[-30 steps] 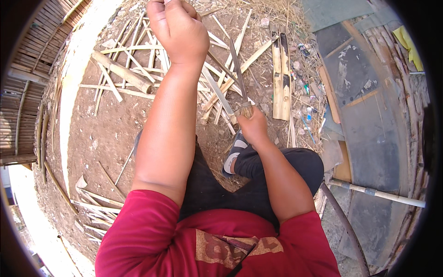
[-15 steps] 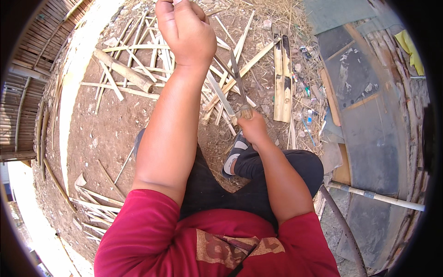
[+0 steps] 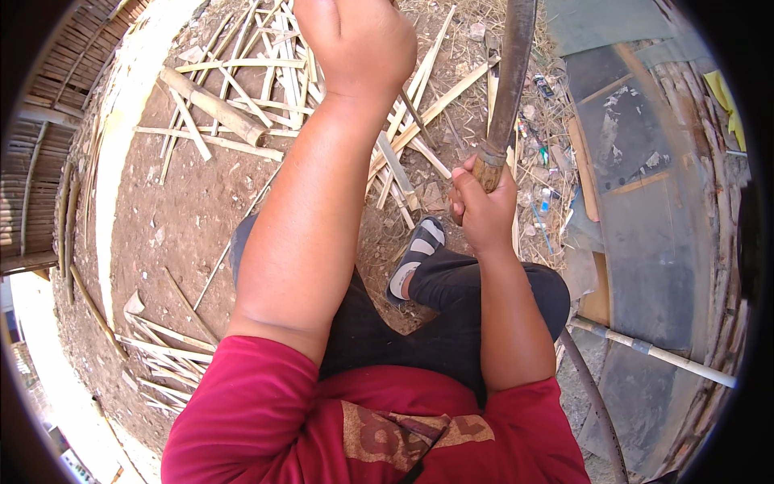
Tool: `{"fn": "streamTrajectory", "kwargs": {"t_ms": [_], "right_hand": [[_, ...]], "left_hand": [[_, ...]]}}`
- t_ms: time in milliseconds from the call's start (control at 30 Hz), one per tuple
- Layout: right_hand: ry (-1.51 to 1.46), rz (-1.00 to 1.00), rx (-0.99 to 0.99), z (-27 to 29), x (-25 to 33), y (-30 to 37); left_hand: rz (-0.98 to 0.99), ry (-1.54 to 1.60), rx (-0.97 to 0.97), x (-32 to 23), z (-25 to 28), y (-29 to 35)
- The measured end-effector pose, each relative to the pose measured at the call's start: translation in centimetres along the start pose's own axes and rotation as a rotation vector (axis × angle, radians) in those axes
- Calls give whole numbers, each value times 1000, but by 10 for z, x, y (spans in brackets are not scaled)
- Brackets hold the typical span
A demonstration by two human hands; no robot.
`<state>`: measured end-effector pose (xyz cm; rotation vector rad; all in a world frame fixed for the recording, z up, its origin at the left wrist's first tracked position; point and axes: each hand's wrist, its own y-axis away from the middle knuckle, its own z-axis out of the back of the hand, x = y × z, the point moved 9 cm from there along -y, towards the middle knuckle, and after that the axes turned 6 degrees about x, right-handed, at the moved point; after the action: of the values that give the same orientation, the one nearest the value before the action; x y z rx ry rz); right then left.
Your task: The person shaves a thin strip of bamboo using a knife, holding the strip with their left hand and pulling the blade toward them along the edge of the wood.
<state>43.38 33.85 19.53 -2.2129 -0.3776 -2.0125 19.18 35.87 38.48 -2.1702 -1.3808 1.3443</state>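
Observation:
A large knife like a machete, with a long dark blade (image 3: pixel 516 68) and a wooden handle (image 3: pixel 488 168), stands raised on the right. My right hand (image 3: pixel 489 206) is closed round that handle. The blade points away from me, and its tip runs out at the upper edge. My left hand (image 3: pixel 363 44) is a fist at the top of the view, held high above the ground and apart from the knife. Its fingers are partly cut off by the edge, and anything inside them is hidden. Split bamboo strips (image 3: pixel 431 121) lie beneath and between both hands.
A thick bamboo pole (image 3: pixel 211 105) lies on the dirt to the left among loose strips. More strips (image 3: pixel 165 363) are heaped at lower left. Dark panels (image 3: pixel 653 258) line the right side. My sandaled foot (image 3: pixel 418 258) rests on the ground below the knife.
My right hand has risen slightly and moved right, swinging the blade up and toward the right, away from the strips. My left fist has shifted a little to the right.

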Motion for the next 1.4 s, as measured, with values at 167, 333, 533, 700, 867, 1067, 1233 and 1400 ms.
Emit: {"fn": "streamTrajectory", "kwargs": {"t_ms": [167,333,533,700,867,1067,1233,1400], "right_hand": [[1038,-187,128,4,-110,-10],[734,-250,46,11,-108,-6],[-28,-539,119,-8,-95,9],[360,-26,-6,-2,-19,-3],[903,-128,-20,10,-99,-11],[382,-482,108,8,-120,-6],[245,-290,62,-10,-53,-2],[578,-5,-87,0,-29,3]], "left_hand": [[20,9,0,1,-3,1],[39,18,2,3,7,6],[31,-58,-4,-1,6,5],[21,-35,-34,3,13,3],[-2,-43,-18,3,16,7],[6,5,-12,7,17,0],[15,-25,-36,7,14,2],[17,-36,-23,4,17,2]]}}
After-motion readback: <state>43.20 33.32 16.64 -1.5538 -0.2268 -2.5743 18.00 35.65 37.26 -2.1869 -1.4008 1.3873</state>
